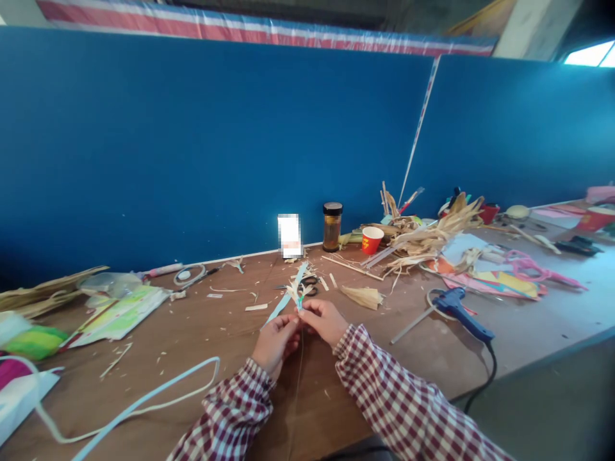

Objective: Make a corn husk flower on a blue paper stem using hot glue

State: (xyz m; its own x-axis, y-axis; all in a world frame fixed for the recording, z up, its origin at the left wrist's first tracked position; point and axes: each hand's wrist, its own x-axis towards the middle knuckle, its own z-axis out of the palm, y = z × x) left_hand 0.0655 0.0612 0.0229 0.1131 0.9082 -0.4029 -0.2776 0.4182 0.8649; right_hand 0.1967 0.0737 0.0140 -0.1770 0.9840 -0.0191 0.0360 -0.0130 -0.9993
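Note:
A small pale corn-husk flower [294, 291] with a bit of green and light blue at its base stands upright between my hands. My right hand [327, 321] pinches that base between thumb and forefinger. Just below, the fingers of my left hand [277, 340] close around the stem, which is mostly hidden. From under the hands a thin wire [300, 378] runs down toward me. A light blue strip [278, 310] slants past behind the flower; whether a hand touches it I cannot tell. Dark-handled scissors [311, 286] lie just beyond the flower.
A blue glue gun [459, 310] with its cord lies at right, near pink scissors [533, 269]. Dried husks [427, 237], a red paper cup [372, 240] and a lidded jar [332, 229] stand along the blue partition [216, 141]. A white cable [158, 403] loops at left.

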